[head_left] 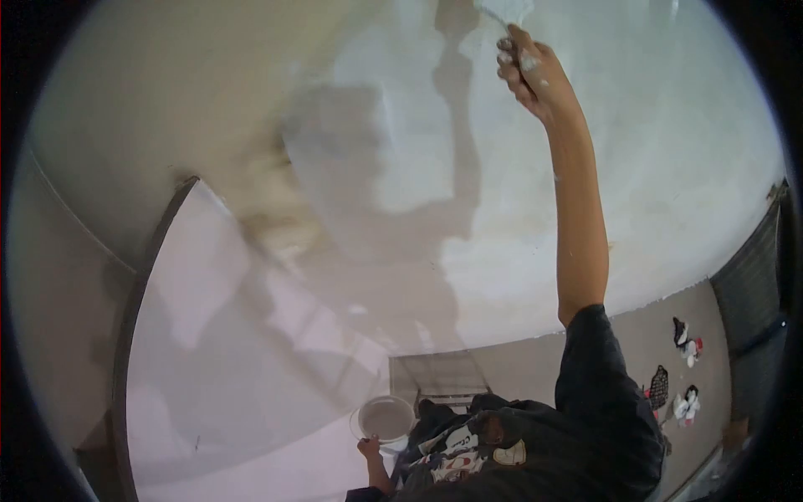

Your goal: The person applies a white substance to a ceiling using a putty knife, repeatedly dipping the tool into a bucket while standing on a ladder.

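Observation:
My right hand (535,74) is raised high against the wall, its fingers wrapped round the handle of a paintbrush (505,8). The brush head is white and runs out of view at the top edge. White smears mark the back of this hand. Low down, my left hand (369,447) grips the near rim of a white bucket (405,438). Pale liquid that looks like paint shows inside the bucket. The wall (535,226) in front is whitish on the right and yellowish-beige on the upper left.
A pinkish-white wall panel (209,360) with a dark edge stands at the left. Part of a ladder (452,395) shows below me. Several shoes (687,406) lie on the grey floor (523,366) at the right, near a dark shutter-like surface (750,289). My shadow falls across the wall.

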A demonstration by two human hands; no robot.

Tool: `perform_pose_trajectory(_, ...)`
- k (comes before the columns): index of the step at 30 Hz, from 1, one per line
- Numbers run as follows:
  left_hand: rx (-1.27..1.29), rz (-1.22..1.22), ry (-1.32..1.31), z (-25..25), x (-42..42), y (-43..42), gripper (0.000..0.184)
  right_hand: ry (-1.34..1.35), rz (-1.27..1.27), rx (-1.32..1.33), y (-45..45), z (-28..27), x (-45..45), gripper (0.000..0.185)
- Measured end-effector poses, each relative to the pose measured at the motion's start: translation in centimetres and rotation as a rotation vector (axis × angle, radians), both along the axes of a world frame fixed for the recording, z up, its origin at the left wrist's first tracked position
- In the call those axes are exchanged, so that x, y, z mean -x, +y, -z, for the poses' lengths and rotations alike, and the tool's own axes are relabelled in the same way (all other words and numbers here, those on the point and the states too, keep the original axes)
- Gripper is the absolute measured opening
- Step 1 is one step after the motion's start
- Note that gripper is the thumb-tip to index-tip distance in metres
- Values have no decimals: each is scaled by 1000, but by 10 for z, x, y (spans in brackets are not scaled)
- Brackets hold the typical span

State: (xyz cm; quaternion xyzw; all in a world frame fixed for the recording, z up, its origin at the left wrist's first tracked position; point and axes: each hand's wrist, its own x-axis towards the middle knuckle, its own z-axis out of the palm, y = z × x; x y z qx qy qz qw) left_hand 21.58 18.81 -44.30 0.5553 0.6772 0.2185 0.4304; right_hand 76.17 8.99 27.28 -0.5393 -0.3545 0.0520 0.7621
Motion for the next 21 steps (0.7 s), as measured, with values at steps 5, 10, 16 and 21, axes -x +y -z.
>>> perform_pose_trajectory(5, 39, -41, -5, -15, 6, -2, 22, -440, 318, 706, -4, 90, 0, 40)
perform_pose_trajectory(10, 152, -158, -228, -23, 7, -4, 19, -1110, 355, 1446, -10, 166, -32, 24)
perform_pose_trajectory(16, 127, -122, -204, 0, 6, 6, 18, -1437, 506, 1633, 13, 160, -81, 15)
perform_pose_trajectory(21, 111, -130, -119, 1, 2, 5, 17, -1422, 643, 1707, 22, 57, -83, 21)
